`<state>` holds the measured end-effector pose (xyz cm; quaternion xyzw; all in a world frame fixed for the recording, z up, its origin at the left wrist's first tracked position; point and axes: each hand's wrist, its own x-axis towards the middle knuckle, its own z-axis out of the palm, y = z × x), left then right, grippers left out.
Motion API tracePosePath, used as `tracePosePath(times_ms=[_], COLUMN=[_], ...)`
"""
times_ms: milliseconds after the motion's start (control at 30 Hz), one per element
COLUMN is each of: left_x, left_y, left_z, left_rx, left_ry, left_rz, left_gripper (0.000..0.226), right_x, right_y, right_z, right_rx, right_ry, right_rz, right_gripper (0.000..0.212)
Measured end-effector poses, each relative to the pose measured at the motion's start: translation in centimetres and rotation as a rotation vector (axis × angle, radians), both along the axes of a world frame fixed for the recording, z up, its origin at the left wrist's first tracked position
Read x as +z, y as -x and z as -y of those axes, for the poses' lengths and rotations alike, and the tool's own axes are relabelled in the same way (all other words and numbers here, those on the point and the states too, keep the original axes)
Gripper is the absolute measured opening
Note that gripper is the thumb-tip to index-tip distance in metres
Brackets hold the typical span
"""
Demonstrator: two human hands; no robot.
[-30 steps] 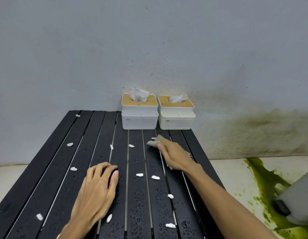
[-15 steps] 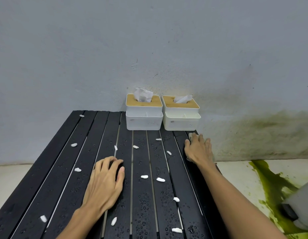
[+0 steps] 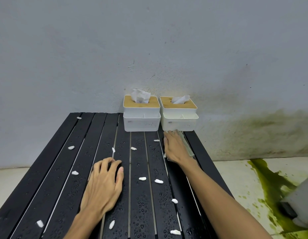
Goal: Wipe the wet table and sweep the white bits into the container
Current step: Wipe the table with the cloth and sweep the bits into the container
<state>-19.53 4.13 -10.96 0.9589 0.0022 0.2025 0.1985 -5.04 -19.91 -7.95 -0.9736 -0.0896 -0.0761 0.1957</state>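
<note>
Head view showed the wiping step: the right hand (image 3: 175,149) pressed flat on a cloth (image 3: 187,147) at the desk's (image 3: 37,178) one o'clock corner; left hand (image 3: 103,187) rested spread. White bits (image 3: 142,178) lay scattered; next, a pull toward six o'clock.

The right hand (image 3: 175,149) hides most of the cloth (image 3: 186,145); only its edge shows. The container (image 3: 298,204) is cut off at the right edge. The table's (image 3: 37,178) near end runs out of frame.
</note>
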Motion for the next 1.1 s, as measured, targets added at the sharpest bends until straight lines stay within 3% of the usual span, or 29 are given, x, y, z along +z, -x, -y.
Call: tracePosePath(times_ms=[200,367,667,767,833,933,1000,1100], left_x=[0.5,0.5,0.5,0.5,0.6,0.6,0.5,0.4], left_y=[0.3,0.3,0.1,0.2,0.2,0.2,0.2,0.2], left_z=[0.2,0.2,0.3,0.3,0.2,0.2,0.2,0.2], left_rx=[-0.005,-0.005,0.004,0.004,0.006,0.007,0.008,0.011], left_ry=[0.016,0.014,0.027,0.031,0.032,0.022,0.017,0.013], left_rz=[0.005,0.009,0.006,0.005,0.002,0.003,-0.001,0.0], left_gripper=[0.048,0.047,0.05,0.05,0.05,0.047,0.044,0.041], right_x=[0.0,-0.3,0.5,0.9,1.7,2.8,2.5,0.4], right_y=[1.5,0.1,3.2,5.3,6.7,7.1,5.5,2.7], right_z=[1.8,0.1,-4.3,-3.7,-2.7,-1.1,0.0,-0.1], right_rx=[-0.126,-0.03,0.489,0.588,0.512,0.211,0.016,-0.035], right_ry=[0.067,0.016,-0.05,-0.177,-0.331,-0.626,-0.584,-0.348], right_rz=[-0.111,-0.069,-0.145,-0.127,-0.077,0.045,0.154,0.092], right_gripper=[0.06,0.053,0.05,0.045,0.038,0.038,0.036,0.025])
